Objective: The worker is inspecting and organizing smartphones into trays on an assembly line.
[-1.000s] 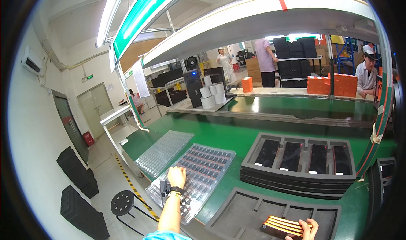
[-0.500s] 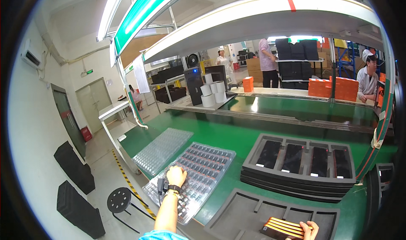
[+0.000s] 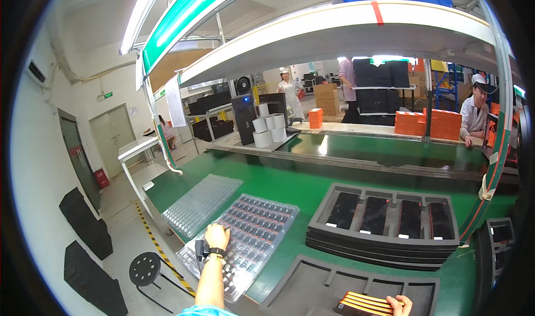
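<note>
My left hand (image 3: 217, 236) rests on a clear plastic tray (image 3: 282, 214) filled with rows of small dark parts. Its fingers are curled down and closed; whatever they pinch is hidden. A dark strap with a small black box (image 3: 200, 250) is at that wrist. At the lower edge my right hand (image 3: 400, 305) grips the right end of several flat black pieces with orange edges (image 3: 365, 303). This bundle is held tilted over a dark grey foam tray (image 3: 304, 280) with divided compartments.
An overlapping clear tray (image 3: 203, 196) lies beyond the filled one. Stacked foam trays (image 3: 384, 246) holding black panels stand right. A metal post (image 3: 490, 176) rises beside them, under an overhead shelf (image 3: 345, 29). White rolls (image 3: 267, 129) stand at the back; a stool (image 3: 146, 268) is left.
The whole view has shifted slightly, so the bench sits a little lower and further left. Both hands stay at the same trays, and the right keeps hold of its bundle.
</note>
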Available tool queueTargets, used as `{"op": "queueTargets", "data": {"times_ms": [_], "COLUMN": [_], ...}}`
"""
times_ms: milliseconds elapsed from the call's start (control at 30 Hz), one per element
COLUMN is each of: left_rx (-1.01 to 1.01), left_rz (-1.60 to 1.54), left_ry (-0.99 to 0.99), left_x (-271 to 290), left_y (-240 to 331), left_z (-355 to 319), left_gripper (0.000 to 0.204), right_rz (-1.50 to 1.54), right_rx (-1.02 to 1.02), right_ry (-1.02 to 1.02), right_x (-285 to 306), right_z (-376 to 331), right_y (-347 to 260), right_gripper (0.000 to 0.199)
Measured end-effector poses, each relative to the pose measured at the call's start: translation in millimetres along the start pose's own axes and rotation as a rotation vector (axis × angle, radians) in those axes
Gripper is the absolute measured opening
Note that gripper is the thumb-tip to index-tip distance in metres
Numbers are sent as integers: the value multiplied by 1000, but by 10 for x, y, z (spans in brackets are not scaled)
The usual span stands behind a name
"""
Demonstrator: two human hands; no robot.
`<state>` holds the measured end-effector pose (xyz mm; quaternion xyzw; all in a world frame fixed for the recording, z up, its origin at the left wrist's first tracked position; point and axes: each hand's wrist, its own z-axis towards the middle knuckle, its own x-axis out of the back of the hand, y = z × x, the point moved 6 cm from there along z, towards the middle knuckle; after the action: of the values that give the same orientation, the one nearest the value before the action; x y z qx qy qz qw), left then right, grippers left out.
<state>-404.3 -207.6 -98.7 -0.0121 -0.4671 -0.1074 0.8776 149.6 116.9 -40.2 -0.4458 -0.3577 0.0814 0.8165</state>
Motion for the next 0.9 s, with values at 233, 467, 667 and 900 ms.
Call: {"op": "queueTargets", "data": {"times_ms": [233,467,667,900], "left_rx": [-118,-10,-523,-1250], "left_rz": [126,-497,-1071,-1145], "left_ry": [67,44,-381,-538], "left_x": [-111,542,1874,2500], "left_y": [10,546,2458,3683], "left_z": [32,33,-571,-2268], "left_gripper": [20,16,24,26], "right_rz": [-23,11,-50,-111], "right_rx": [40,35,48,66], "right_ry": [6,8,28,-22], "right_x": [26,55,59,84], "right_z": [0,-11,-19,39], "right_y": [-19,-33,-13,-15], "right_gripper": [56,57,59,80]}}
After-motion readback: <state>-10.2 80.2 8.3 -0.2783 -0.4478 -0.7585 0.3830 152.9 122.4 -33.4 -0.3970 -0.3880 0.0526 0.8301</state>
